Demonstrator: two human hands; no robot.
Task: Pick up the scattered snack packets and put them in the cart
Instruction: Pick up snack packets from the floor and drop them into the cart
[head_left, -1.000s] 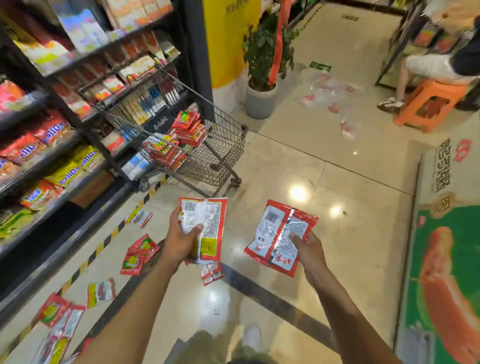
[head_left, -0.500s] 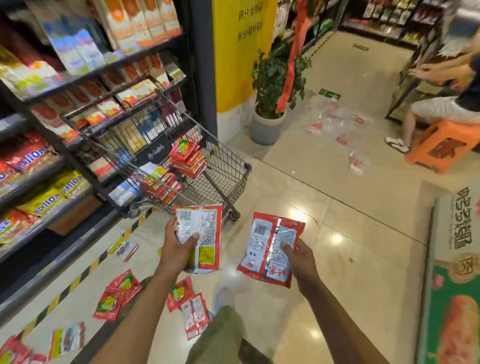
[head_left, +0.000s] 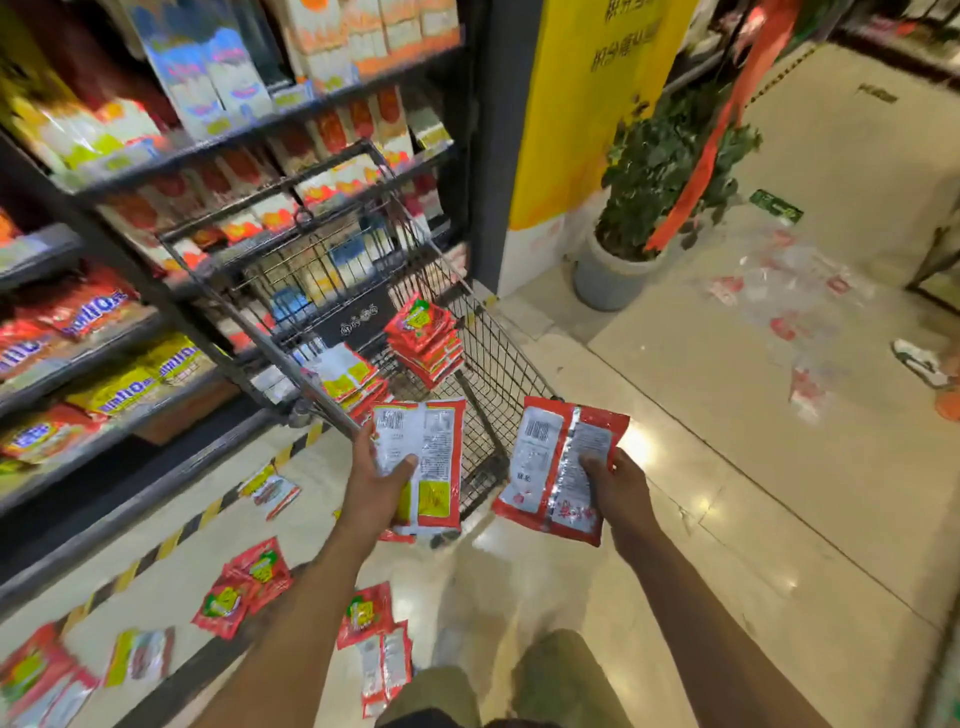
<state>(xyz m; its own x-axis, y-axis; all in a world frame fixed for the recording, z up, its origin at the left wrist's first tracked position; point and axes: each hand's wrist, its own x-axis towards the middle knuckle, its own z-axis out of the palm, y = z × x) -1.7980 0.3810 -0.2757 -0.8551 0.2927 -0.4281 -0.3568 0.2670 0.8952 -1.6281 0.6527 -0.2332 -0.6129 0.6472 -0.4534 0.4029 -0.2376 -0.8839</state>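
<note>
Two bundles of red-and-white foil snack packets are held up, one in each hand. The left hand (head_left: 374, 483) grips the left bundle (head_left: 428, 457) with its thumb laid across the printed back, right at the near corner of the grey wire shopping cart (head_left: 498, 353). The right hand (head_left: 618, 488) clasps the right bundle (head_left: 558, 467) by its lower edge, just outside the cart's near wall. Neither bundle is over the basket yet.

The step in hand looks like the drop into the cart. To do it well, both bundles should be carried up and over the near rim before the fingers loosen – let go short of it and the slick foil would likely slide down the mesh onto the tiled floor (head_left: 727, 467). Laying them flat beside the red stack (head_left: 423, 338) already leaning at the cart's far wall, or on the white-and-yellow pile (head_left: 343, 371) at its left side, should keep them from fanning apart. Releasing one hand at a time seems safer, since each grip holds more than one packet.

Much remains – loose red packets (head_left: 244, 587) lie on the floor near the striped edge below the shelves, and others (head_left: 369, 613) lie by the person's feet.
</note>
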